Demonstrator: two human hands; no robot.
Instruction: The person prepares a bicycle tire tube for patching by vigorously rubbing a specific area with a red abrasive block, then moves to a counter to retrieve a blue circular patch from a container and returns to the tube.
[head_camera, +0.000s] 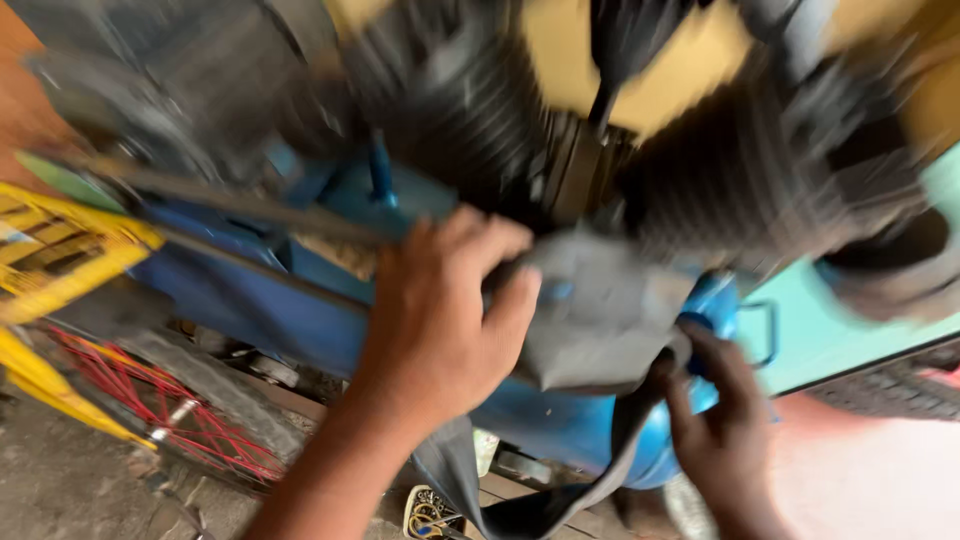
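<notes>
Yellow frame (60, 255) with red-spoked wheel (160, 410) at far left. Left hand (440, 320) closed over a grey rubber sheet (600, 315) lying against the blue tank (300, 300) at centre. Right hand (715, 420) pinches the sheet's lower edge; black finned cylinders (760, 180) above, blurred.

left hand (440, 310) raised, fingers curled closed, right hand (720, 430) lower, fingers bent in a grip

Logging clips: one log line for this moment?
left hand: presses grey cloth | right hand: on black rubber strip | behind: blue tank | image blurred
</notes>
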